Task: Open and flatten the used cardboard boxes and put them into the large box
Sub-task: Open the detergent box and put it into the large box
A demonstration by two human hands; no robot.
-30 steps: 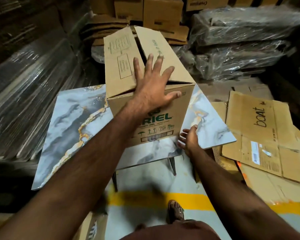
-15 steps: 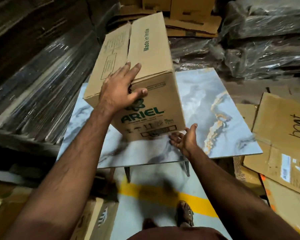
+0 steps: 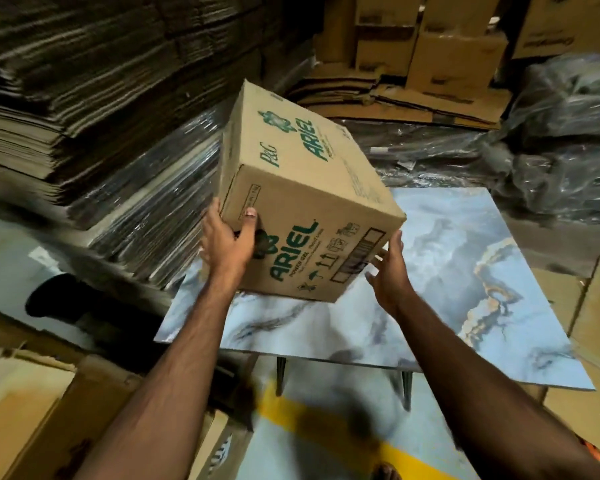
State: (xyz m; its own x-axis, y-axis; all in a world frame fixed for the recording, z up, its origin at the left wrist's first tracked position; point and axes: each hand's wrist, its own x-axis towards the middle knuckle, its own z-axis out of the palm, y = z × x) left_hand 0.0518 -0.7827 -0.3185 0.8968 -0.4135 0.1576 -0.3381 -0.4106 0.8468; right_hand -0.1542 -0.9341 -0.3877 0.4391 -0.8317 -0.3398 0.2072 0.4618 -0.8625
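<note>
Ariel box (image 3: 302,202), a closed brown carton printed in green, sits tilted at the centre of the frame, lifted above the marble-patterned surface (image 3: 447,289) with one corner pointing down. At the bottom of the frame both forearms reach up toward it over a grey floor crossed by a yellow stripe (image 3: 326,431). The left hand (image 3: 227,242) grips the carton's lower left corner, thumb pressed on the near face and fingers wrapped round the side. The right hand (image 3: 390,271) is spread with straight fingers, its fingertips touching the carton's lower right edge from beneath. The surface rests on thin dark legs just behind the stripe. Loose flattened cardboard (image 3: 596,323) lies at the right edge of the frame. Beyond, in the upper left, stand tall stacks of flattened sheets (image 3: 84,98), some wrapped in shiny plastic. Further back, at the upper right, are dark plastic-wrapped bundles (image 3: 568,133) and more brown cartons (image 3: 454,53) stacked against the rear.
</note>
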